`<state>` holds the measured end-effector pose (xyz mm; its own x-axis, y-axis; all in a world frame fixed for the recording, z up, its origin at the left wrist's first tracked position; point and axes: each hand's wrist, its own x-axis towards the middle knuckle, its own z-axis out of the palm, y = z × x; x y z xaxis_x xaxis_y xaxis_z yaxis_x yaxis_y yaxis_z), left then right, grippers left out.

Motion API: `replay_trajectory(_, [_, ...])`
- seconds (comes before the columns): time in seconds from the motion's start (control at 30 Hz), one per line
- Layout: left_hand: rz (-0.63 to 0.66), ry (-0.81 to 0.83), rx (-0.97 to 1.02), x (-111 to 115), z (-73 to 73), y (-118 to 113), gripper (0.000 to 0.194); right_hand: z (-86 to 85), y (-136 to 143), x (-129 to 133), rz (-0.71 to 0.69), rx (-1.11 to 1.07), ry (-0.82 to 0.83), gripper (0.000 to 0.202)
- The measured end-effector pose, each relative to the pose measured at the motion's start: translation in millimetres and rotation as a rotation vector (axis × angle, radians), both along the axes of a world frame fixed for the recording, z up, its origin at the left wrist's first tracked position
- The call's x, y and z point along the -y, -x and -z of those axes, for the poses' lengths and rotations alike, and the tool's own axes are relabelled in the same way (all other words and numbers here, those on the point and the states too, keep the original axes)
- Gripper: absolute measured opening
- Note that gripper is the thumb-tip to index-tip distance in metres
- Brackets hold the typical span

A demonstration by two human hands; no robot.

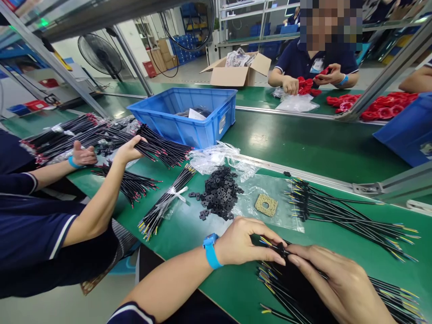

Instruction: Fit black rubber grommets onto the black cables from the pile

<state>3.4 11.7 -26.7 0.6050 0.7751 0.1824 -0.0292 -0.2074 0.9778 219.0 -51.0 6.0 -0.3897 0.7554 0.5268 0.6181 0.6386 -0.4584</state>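
My left hand (pixel 241 240), a blue band on its wrist, pinches a small black plastic piece (pixel 281 248) at the end of a black cable with blue and yellow wire tips. Close against it, my right hand (pixel 340 274) grips that cable between thumb and fingers; its length is mostly hidden by the hand. Beneath both hands lie more black cables (pixel 281 294) with coloured ends. A heap of black plastic pieces (pixel 219 191) sits beyond my left hand, beside a yellowish sponge pad (pixel 266 205) on a clear bag (pixel 246 191). Cables with black pieces near their ends (pixel 347 216) lie farther right.
A tied cable bundle (pixel 168 198) lies left of the heap. At left, a co-worker's hand (pixel 130 150) holds cables. A blue bin (pixel 189 121) stands behind crumpled plastic (pixel 216 157). A metal rail (pixel 320 175) crosses the green table. Opposite, another person handles red parts (pixel 305 85).
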Motion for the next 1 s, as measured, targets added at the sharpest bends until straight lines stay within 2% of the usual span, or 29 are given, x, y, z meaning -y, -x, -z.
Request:
replay_trajectory(0.1, [0.008,0.006,-0.016,-1,-1.6,2,0.037,-0.6,-6,-2,0.006,0.032,0.024,0.025])
replay_trajectory(0.17, [-0.022,0.023,-0.042,-2,-3.5,3,0.044,-2.8,-17,-6,0.004,0.104,0.016,0.026])
replay_trajectory(0.23, [-0.105,0.035,-0.061,-4,-5.7,6,0.050,-6.5,-34,-12,0.019,0.196,-0.044,0.028])
replay_trajectory(0.3, [-0.208,0.041,-0.058,-6,-7.7,8,0.046,-10.4,-51,-17,0.061,0.272,-0.131,0.030])
replay_trajectory(0.4, [-0.296,0.042,-0.034,-8,-9.5,10,0.036,-12.7,-73,-19,0.237,0.322,-0.203,0.028])
replay_trajectory(0.47, [-0.314,0.037,-0.019,-9,-9.7,10,0.033,-10.3,-81,-18,0.394,0.309,-0.180,0.024])
replay_trajectory(0.57, [-0.325,0.034,-0.002,-9,-9.4,10,0.031,-1.4,-88,-19,0.522,0.241,-0.112,0.027])
replay_trajectory(0.7, [-0.349,0.025,0.005,-9,-10.1,11,0.028,14.5,-96,-38,0.520,0.219,-0.014,0.035])
replay_trajectory(0.87, [-0.401,0.000,0.027,-13,-11.6,15,0.027,30.3,-106,-67,0.404,0.281,-0.022,0.051])
replay_trajectory(0.93, [-0.425,-0.004,0.033,-15,-12.0,18,0.025,32.6,-109,-66,0.387,0.303,-0.027,0.056])
replay_trajectory(1.0, [-0.447,-0.010,0.034,-16,-12.7,20,0.021,33.2,-110,-53,0.385,0.307,-0.012,0.053])
